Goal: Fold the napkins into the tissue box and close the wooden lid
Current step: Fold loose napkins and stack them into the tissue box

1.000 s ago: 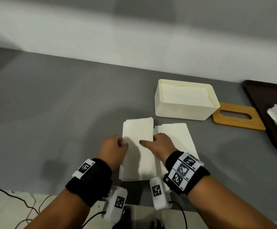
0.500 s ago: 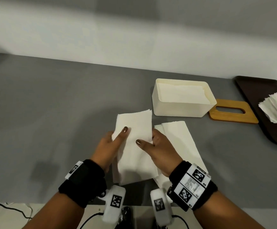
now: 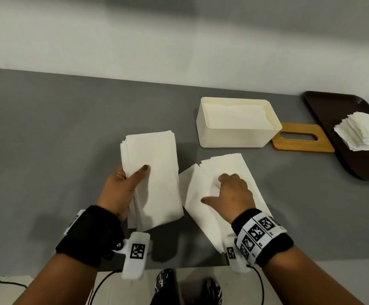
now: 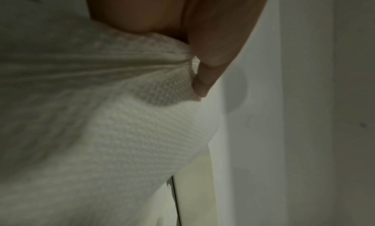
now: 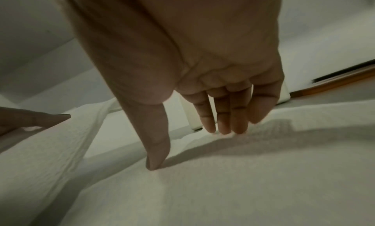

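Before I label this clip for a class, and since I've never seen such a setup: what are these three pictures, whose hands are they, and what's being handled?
There is no machine here: a person works with bare hands and wears cameras. One picture comes from a head camera looking down at a grey table; the other two come from cameras strapped to the wrists, looking along the fingers.

The left hand grips a folded stack of napkins, thumb on top. The wrist view shows the stack's embossed paper close up. The right hand rests its straight fingers on a second napkin pile that lies flat on the table.

Behind stands an open cream tissue box that already holds paper. Its wooden lid lies beside it. A dark tray on the right carries more napkins.
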`<action>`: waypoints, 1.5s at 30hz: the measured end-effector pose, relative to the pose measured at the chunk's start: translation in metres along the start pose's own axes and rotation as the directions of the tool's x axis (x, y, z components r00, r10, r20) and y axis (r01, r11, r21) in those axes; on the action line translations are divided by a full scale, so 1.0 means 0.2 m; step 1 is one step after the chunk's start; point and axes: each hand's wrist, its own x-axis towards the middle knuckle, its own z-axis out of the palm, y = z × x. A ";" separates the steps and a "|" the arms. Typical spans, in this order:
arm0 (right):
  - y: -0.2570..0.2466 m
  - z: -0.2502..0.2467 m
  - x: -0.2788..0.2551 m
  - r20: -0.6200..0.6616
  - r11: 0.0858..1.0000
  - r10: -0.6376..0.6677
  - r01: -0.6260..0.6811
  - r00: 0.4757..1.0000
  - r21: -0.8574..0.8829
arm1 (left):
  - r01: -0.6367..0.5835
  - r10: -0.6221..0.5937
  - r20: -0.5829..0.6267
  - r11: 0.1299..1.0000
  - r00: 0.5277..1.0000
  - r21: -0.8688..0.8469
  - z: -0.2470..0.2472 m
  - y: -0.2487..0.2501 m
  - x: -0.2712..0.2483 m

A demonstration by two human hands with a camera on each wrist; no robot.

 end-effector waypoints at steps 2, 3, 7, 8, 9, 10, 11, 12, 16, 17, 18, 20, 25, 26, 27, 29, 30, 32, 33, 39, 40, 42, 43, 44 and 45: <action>-0.01 0.00 0.01 -0.004 1.000 0.016 -0.016 1.000 -0.026 | -0.001 0.001 0.000 1.000 1.000 0.008 -0.01 0.00 0.01; -0.01 0.00 0.02 0.007 0.999 0.028 -0.028 1.000 -0.023 | -0.001 0.001 0.004 1.000 1.000 0.013 -0.02 0.00 0.01; -0.01 -0.01 0.04 0.049 0.998 0.008 -0.006 0.999 -0.059 | 0.004 -0.004 0.005 0.999 1.000 0.035 -0.02 0.00 0.02; -0.01 -0.01 0.04 0.058 0.996 -0.009 0.014 0.998 -0.086 | 0.008 -0.008 0.007 0.999 1.000 0.037 -0.03 -0.01 0.02; 0.00 -0.01 0.04 0.065 0.995 -0.029 0.035 0.997 -0.094 | 0.012 -0.012 0.009 0.999 1.000 0.038 -0.03 -0.01 0.02; 0.00 0.00 0.04 0.071 0.995 -0.051 0.056 0.996 -0.079 | 0.014 -0.014 0.010 0.999 1.000 0.038 -0.03 -0.01 0.02; 0.01 0.00 0.04 0.070 0.996 -0.078 0.081 0.994 -0.041 | 0.015 -0.016 0.011 0.999 1.000 0.041 -0.02 -0.01 0.02; 0.02 -0.01 0.04 0.062 0.994 -0.107 0.106 0.992 0.012 | 0.016 -0.017 0.014 0.999 1.000 0.041 -0.02 -0.01 0.02; 0.05 -0.12 0.02 -0.083 0.932 -0.210 0.225 0.974 0.282 | 0.001 -0.002 0.021 1.000 1.000 0.015 -0.01 0.00 0.02; 0.05 -0.17 0.01 -0.121 0.885 -0.213 0.244 0.970 0.396 | -0.005 0.005 0.021 1.000 1.000 0.004 0.00 0.00 0.02; 0.04 -0.22 -0.01 -0.149 0.808 -0.209 0.257 0.966 0.530 | -0.009 0.009 0.025 1.000 1.000 -0.003 0.01 0.01 0.02; 0.02 -0.31 -0.05 -0.190 0.626 -0.217 0.286 0.957 0.726 | -0.013 0.014 0.047 1.000 0.999 -0.022 0.05 0.02 0.01; -0.10 -0.30 -0.06 -0.166 0.329 -0.233 0.238 0.958 0.914 | 0.004 0.004 0.097 0.997 0.995 -0.080 0.19 0.03 0.00; -0.13 -0.27 -0.05 -0.151 0.335 -0.215 0.218 0.965 0.917 | 0.007 0.003 0.098 0.995 0.995 -0.098 0.22 0.03 -0.01; -0.15 -0.24 -0.04 -0.142 0.368 -0.201 0.209 0.969 0.906 | 0.022 -0.012 0.100 0.994 0.995 -0.106 0.25 0.03 -0.01; -0.18 -0.18 -0.03 -0.135 0.464 -0.184 0.207 0.974 0.861 | 0.052 -0.040 0.123 0.994 0.992 -0.096 0.28 0.04 -0.03; -0.18 -0.17 -0.03 -0.130 0.510 -0.176 0.203 0.976 0.836 | 0.059 -0.047 0.137 0.994 0.990 -0.089 0.30 0.04 -0.04; -0.19 -0.15 -0.02 -0.147 0.580 -0.170 0.220 0.974 0.785 | 0.046 -0.035 0.142 0.997 0.989 -0.069 0.35 0.03 -0.04; -0.19 -0.15 -0.02 -0.174 0.610 -0.165 0.239 0.971 0.755 | 0.016 -0.008 0.138 0.998 0.990 -0.058 0.36 0.03 -0.04; -0.11 -0.16 0.05 -0.090 0.537 -0.109 0.135 0.990 0.833 | 0.021 -0.008 0.180 0.997 0.984 -0.069 0.38 0.00 -0.03; -0.11 -0.17 0.04 0.000 0.480 -0.149 0.073 0.989 0.874 | 0.025 -0.012 0.186 0.997 0.983 -0.072 0.39 0.00 -0.03; -0.13 -0.14 0.02 0.099 0.421 -0.186 -0.011 0.978 0.907 | 0.029 -0.014 0.180 0.997 0.984 -0.078 0.41 0.00 -0.04; -0.14 -0.12 0.01 0.103 0.415 -0.186 -0.017 0.977 0.909 | 0.029 -0.015 0.176 0.997 0.984 -0.077 0.42 0.00 -0.04; -0.15 -0.10 0.01 0.100 0.409 -0.183 -0.017 0.978 0.913 | 0.031 -0.017 0.173 0.997 0.985 -0.075 0.43 -0.01 -0.04; -0.15 -0.09 0.01 0.101 0.406 -0.179 -0.020 0.979 0.914 | 0.030 -0.019 0.164 0.997 0.986 -0.068 0.43 -0.02 -0.04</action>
